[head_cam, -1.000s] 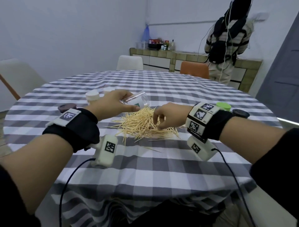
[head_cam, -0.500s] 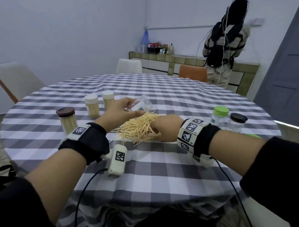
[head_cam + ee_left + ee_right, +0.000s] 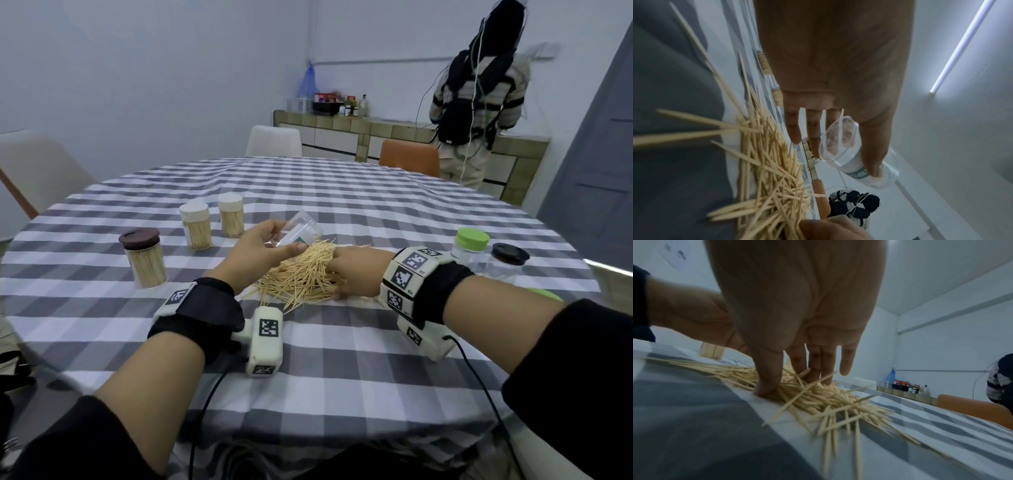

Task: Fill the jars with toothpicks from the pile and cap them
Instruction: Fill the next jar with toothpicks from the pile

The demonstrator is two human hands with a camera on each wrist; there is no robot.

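Note:
A loose pile of toothpicks (image 3: 301, 277) lies mid-table on the checked cloth (image 3: 342, 342). My left hand (image 3: 287, 236) grips a clear, empty, uncapped jar (image 3: 303, 231), tilted on its side just above the pile's far edge; in the left wrist view the thumb lies along the jar (image 3: 840, 146). My right hand (image 3: 337, 270) is down in the pile from the right. In the right wrist view its fingers (image 3: 813, 374) are straight and dug into the toothpicks (image 3: 828, 399), with the thumb tip on the cloth.
Three capped jars full of toothpicks stand at the left: one brown-lidded (image 3: 145, 260) and two white-lidded (image 3: 196, 226) (image 3: 232, 219). At the right stand clear jars with a green lid (image 3: 471, 246) and a black lid (image 3: 507, 263). Chairs and a person stand beyond the table.
My right hand has sunk lower into the pile and its fingers have straightened. The left hand still holds the tilted jar above the pile. The head view has tilted up.

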